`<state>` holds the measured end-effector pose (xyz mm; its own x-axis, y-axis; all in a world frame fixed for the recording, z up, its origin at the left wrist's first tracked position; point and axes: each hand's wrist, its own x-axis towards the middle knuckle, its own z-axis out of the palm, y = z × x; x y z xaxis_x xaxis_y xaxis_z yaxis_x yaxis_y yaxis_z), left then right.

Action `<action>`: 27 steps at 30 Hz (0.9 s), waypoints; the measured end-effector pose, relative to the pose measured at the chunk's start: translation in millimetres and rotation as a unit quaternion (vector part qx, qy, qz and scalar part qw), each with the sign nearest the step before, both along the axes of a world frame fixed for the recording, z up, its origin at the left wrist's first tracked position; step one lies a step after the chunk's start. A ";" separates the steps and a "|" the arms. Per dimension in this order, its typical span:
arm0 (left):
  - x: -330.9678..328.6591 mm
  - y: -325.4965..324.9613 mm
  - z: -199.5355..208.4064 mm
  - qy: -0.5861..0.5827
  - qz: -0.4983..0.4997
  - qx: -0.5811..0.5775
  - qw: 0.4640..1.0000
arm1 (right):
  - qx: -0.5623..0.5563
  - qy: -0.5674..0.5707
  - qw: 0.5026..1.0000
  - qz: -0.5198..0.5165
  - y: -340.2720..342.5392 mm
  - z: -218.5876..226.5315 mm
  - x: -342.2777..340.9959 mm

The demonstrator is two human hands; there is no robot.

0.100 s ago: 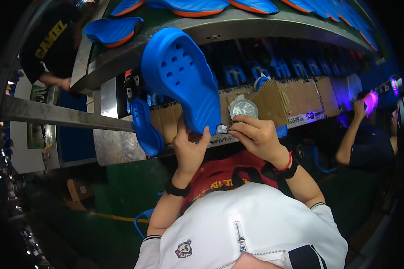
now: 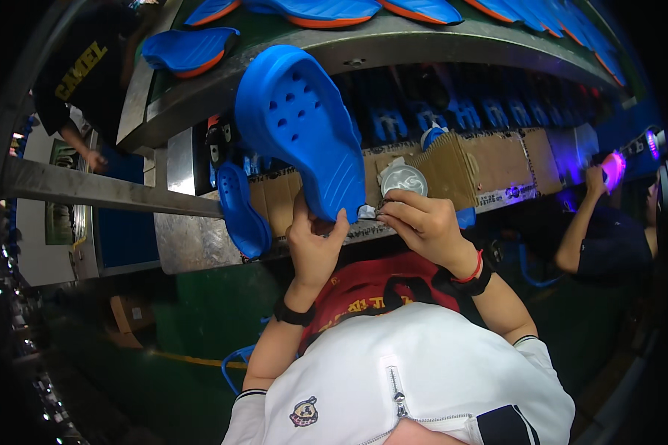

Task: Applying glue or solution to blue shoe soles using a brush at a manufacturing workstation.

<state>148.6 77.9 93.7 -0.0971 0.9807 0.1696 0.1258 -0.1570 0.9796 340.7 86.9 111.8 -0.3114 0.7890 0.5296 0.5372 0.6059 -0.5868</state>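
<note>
Blue foam clog [image 2: 298, 126], perforated across the upper, held raised and tilted, toe end up and away. Left hand [image 2: 313, 248] clamped on its lower end, thumb and fingers wrapped about the edge there. Right hand [image 2: 421, 222] just beside that grip, fingers closed together on a small round silver disc [image 2: 403, 179], pinched at its lower rim and standing upright above the knuckles. Disc close to the clog's lower edge; contact between the two not discernible. Second blue clog [image 2: 241, 211] hanging just left of the left-hand grip, against a cardboard panel [image 2: 460, 167]. Metal shelf [image 2: 393, 44] above both grips, carrying blue soles with orange edging [image 2: 189, 50]. Other persons' hands at far left [image 2: 94, 159] and far right [image 2: 594, 176], well apart from both grips.
</note>
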 end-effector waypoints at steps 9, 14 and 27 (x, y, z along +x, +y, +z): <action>-1.1 3.6 1.1 -0.009 -0.004 -0.020 1.000 | 0.022 -0.053 0.998 -0.036 6.7 3.8 0.4; -0.1 2.2 11.1 -0.025 -0.003 -0.015 1.000 | 0.025 -0.025 0.996 -0.086 2.0 13.1 8.8; -157.3 247.0 162.3 -0.208 -0.044 -0.048 0.976 | -0.044 0.057 0.981 -0.183 -26.1 14.1 36.1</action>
